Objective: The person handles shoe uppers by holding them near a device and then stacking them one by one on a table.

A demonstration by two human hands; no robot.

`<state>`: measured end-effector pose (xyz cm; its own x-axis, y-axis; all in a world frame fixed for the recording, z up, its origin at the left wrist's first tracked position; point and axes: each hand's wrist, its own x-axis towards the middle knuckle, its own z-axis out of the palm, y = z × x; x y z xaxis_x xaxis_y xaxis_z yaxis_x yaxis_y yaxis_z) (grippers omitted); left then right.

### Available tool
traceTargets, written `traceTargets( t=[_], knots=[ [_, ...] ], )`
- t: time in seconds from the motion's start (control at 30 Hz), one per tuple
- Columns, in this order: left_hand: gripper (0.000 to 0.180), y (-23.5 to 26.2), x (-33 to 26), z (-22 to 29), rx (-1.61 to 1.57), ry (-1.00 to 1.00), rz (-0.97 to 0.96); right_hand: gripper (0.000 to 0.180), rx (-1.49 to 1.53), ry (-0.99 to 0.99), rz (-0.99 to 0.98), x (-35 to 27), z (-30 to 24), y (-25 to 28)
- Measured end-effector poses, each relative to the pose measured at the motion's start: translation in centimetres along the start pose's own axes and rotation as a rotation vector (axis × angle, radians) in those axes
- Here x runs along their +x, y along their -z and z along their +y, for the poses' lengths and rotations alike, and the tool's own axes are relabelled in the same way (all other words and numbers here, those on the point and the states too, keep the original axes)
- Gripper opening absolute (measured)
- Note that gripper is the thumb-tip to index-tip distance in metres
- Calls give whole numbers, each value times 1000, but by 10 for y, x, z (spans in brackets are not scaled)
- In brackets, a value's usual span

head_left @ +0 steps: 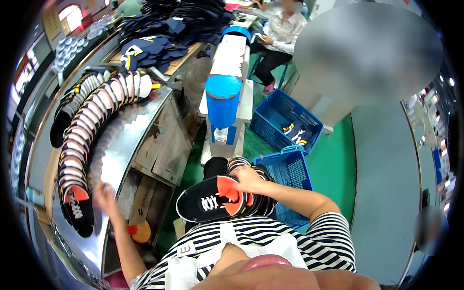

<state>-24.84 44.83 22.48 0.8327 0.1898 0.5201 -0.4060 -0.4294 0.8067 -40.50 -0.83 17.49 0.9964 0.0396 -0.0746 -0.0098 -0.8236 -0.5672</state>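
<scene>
A stack of black shoe uppers (198,200) with orange-red linings and white laces lies across my lap. My right hand (249,179) grips this stack at its collar end, the thumb and fingers closed over it. My left hand (102,195) is over the edge of the metal-topped table (113,154), smeared by motion, so its fingers do not show clearly. Beside it on the table curves a long row of nested shoe uppers (77,150), the nearest one (77,212) black with an orange-red lining. A shorter nested row (84,92) lies behind.
Ahead stands a white machine with a blue head (223,99). Two blue plastic baskets (275,108) stand on the green floor (333,164) to its right; the farther holds dark pieces. Navy cut pieces (179,29) pile up at the back. A seated person (282,38) is beyond.
</scene>
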Motion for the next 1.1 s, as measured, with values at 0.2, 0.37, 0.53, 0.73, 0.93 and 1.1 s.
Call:
traceTargets(
  t=[0.2, 0.37, 0.53, 0.73, 0.93, 1.1],
  knots=[
    [58, -128, -119, 154, -413, 521, -1363, 34, 194, 95, 361, 29, -53, 10],
    [61, -220, -159, 75, -506, 939, -1485, 42, 534, 132, -46, 56, -3, -44],
    [53, -237, -196, 54, -679, 873, -1393, 51, 769, -212, -232, 39, 42, -14],
    [47, -218, -177, 88, -634, 1038, -1211, 61, 27, -210, -295, 70, 64, -55],
    [49, -207, -168, 86, -830, 1272, -1023, 50, 954, -495, -171, 54, 12, -33],
    [31, -197, -136, 85, -785, 1010, -923, 17, 1042, -331, 42, 101, 38, -50]
  ],
)
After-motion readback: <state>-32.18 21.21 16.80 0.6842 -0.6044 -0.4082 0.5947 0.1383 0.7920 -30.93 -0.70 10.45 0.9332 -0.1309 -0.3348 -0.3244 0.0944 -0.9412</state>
